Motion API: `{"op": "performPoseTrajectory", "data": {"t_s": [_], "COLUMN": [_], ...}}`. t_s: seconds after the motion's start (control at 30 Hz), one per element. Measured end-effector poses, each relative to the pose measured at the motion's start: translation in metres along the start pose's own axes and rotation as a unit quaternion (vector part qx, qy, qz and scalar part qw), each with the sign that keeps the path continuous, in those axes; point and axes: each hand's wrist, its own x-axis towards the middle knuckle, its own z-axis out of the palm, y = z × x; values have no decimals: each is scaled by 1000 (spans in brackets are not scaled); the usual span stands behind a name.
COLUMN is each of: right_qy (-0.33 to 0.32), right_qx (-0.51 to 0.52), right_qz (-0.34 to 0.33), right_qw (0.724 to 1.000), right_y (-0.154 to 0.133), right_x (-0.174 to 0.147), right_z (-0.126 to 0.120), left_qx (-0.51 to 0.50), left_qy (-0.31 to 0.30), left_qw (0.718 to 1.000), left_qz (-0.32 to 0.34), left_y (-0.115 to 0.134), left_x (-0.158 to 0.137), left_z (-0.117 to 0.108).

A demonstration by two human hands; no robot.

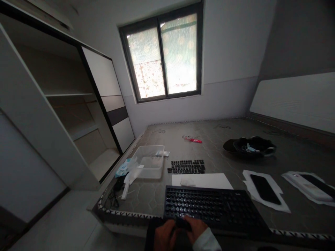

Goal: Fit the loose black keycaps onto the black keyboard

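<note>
At the bottom edge, both hands meet at the near side of a black keyboard (235, 209). My left hand (165, 235) has its fingers bent inward around a small dark thing (182, 223) that I cannot make out. From the other side, my right hand (196, 228) closes on the same dark thing, its fingers curled beside the keyboard's front edge. The left part of the keyboard looks bare of its caps, with small glossy bits showing. Beyond it, loose black keycaps (186, 166) lie in rows. A white sheet (211, 179) with a crumpled whitish piece (187, 182) lies between.
A clear plastic box (150, 170) stands at left, near a blue-white packet (123, 168) and dark cables (113, 198). A red packet (193, 139) lies farther back. Rightward are a black cap (251, 153) and a dark phone (265, 188) on white paper. The mattress edge (131, 213) runs in front.
</note>
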Motion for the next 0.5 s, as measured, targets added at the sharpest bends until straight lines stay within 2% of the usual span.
{"op": "performPoseTrajectory", "data": {"t_s": [0.17,0.3,0.5], "right_qy": [-19,-21,-46], "right_qx": [-13,-3,10], "right_qz": [-12,-37,-16], "right_qw": [1000,999,999], "right_y": [3,5,2], "right_x": [-4,-8,-9], "right_z": [-3,-8,-13], "left_qx": [23,35,29], "left_qy": [17,20,-15], "left_qw": [998,997,998], "left_qz": [50,59,55], "left_y": [-3,-3,5], "left_x": [2,2,7], "left_z": [2,1,-6]}}
